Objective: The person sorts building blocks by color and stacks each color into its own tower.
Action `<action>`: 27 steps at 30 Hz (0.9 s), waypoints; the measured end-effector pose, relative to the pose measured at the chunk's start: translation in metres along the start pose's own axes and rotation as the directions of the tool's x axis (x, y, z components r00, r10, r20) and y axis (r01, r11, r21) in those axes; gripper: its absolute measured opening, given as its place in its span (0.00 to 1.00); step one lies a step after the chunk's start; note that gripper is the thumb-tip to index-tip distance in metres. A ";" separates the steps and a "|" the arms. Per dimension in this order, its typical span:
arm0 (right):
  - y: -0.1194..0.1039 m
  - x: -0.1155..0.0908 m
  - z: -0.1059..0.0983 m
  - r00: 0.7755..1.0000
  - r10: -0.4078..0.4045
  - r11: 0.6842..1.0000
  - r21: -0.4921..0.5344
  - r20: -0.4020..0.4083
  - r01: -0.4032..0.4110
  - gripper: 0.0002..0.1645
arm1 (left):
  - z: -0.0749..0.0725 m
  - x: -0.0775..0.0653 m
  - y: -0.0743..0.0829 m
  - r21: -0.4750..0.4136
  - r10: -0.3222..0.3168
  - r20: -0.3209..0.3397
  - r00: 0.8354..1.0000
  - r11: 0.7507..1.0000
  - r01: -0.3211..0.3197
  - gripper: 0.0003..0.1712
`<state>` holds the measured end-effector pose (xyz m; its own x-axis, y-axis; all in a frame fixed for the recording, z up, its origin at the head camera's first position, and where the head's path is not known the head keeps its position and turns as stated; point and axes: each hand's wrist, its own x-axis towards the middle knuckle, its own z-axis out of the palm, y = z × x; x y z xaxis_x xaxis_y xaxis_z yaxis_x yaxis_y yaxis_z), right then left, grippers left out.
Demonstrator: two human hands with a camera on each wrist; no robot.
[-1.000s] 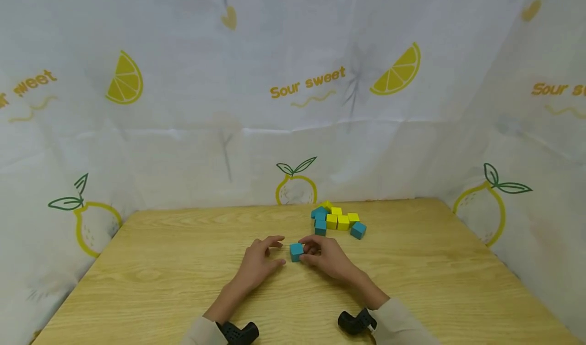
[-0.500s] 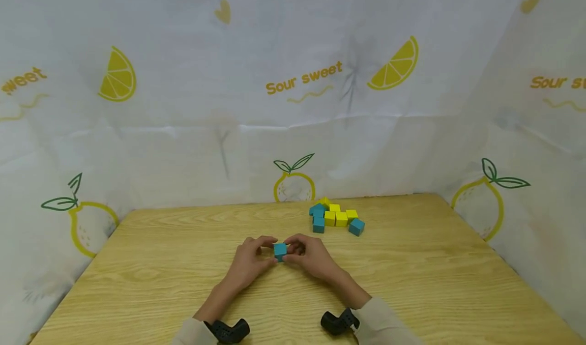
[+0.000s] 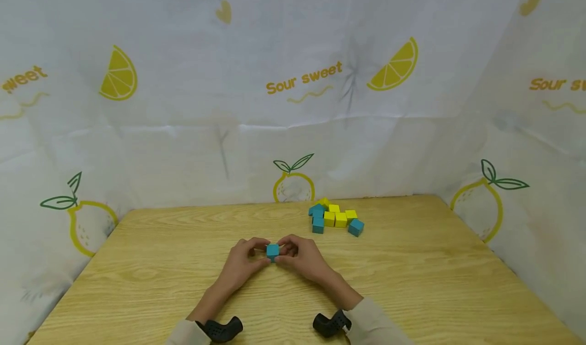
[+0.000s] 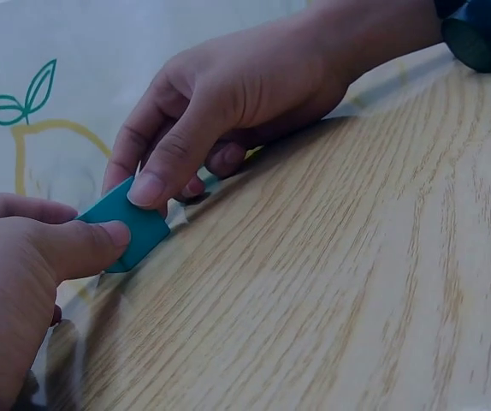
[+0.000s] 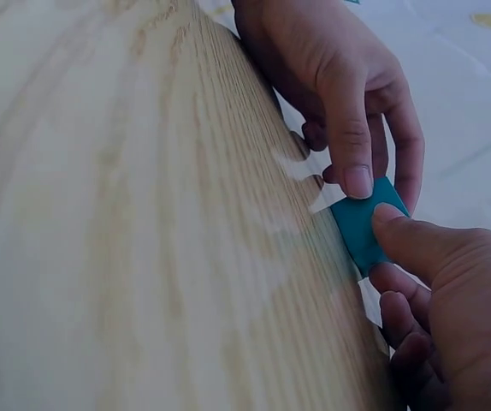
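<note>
A small blue cube [image 3: 272, 250] is on or just above the wooden table, between my two hands. My left hand [image 3: 240, 263] pinches it from the left, and my right hand [image 3: 304, 258] pinches it from the right. Seen from the left wrist, both thumbs press the near face of the blue cube [image 4: 143, 233], with the index fingers reaching round behind. The right wrist view gives the same hold on the blue cube [image 5: 357, 224], one corner close to the tabletop. Its far side is hidden by the fingers.
Behind and right of my hands lies a cluster of yellow cubes [image 3: 341, 220] and blue blocks [image 3: 318, 225], with a blue triangular block [image 3: 317, 209] among them. Another blue cube [image 3: 356, 227] sits at the cluster's right. A white lemon-print cloth [image 3: 247, 167] borders the table [image 3: 412, 284].
My right hand has brought the blue cube leftward to my left hand, whose fingers have closed on it. Both hands have then shifted slightly left. The cluster behind stays as it was.
</note>
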<state>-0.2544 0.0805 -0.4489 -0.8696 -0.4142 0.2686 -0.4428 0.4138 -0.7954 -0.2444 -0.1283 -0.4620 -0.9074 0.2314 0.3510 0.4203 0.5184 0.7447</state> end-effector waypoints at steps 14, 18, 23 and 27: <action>0.004 0.002 0.001 1.000 -0.026 0.999 -0.031 -0.008 0.025 0.17 | 0.001 -0.001 0.000 0.032 0.014 -0.014 1.000 0.999 -0.014 0.21; 0.004 0.002 0.000 0.999 -0.041 0.998 -0.041 -0.003 0.041 0.18 | 0.001 0.000 -0.002 0.050 0.044 -0.023 0.999 0.998 -0.042 0.21; 0.002 -0.001 -0.005 0.999 -0.049 0.999 -0.023 -0.011 0.049 0.20 | 0.003 0.000 -0.004 0.081 0.093 -0.045 0.995 0.993 -0.089 0.21; 0.004 -0.004 -0.011 0.999 -0.034 0.999 0.003 -0.036 0.034 0.19 | 0.003 0.000 -0.004 0.066 0.050 -0.033 0.998 0.997 -0.048 0.21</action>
<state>-0.2548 0.0930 -0.4470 -0.8614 -0.3989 0.3144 -0.4712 0.3971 -0.7876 -0.2461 -0.1281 -0.4668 -0.8844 0.2298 0.4063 0.4617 0.5597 0.6882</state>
